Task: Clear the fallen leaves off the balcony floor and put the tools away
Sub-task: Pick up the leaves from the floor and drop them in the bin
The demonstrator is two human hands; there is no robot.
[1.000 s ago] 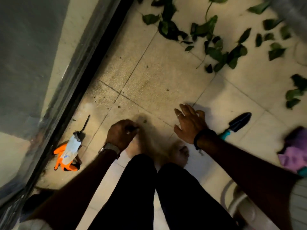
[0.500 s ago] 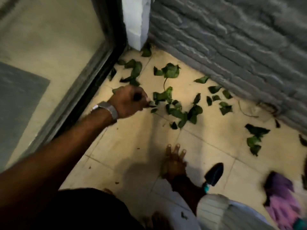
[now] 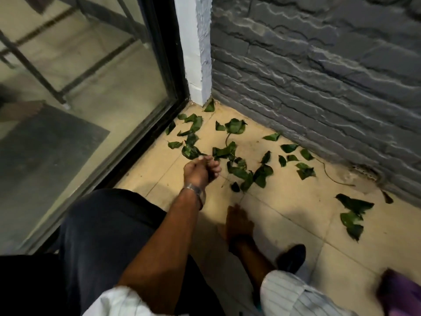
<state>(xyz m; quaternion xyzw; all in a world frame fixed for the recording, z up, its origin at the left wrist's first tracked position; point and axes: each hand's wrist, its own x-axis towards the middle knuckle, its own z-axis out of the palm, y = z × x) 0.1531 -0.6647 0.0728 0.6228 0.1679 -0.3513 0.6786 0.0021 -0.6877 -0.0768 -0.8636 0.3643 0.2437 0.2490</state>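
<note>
Beige floor tiles carry leaves scattered toward the corner, just beyond the left hand, curled on a stem; the right hand is pressed flat, farther back.

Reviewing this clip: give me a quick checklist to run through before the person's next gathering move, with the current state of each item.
1. Left hand at the leaves: ok, fingers curled at the pile's edge.
2. Left hand actually holding something: cannot tell, blurred.
3. Right hand free: ok, flat on the floor tiles, holding nothing.
4. Floor cleared: not ok, leaves scattered from the corner along the grey wall.
5. Trowel put away: not ok, lying by the right forearm.
</note>
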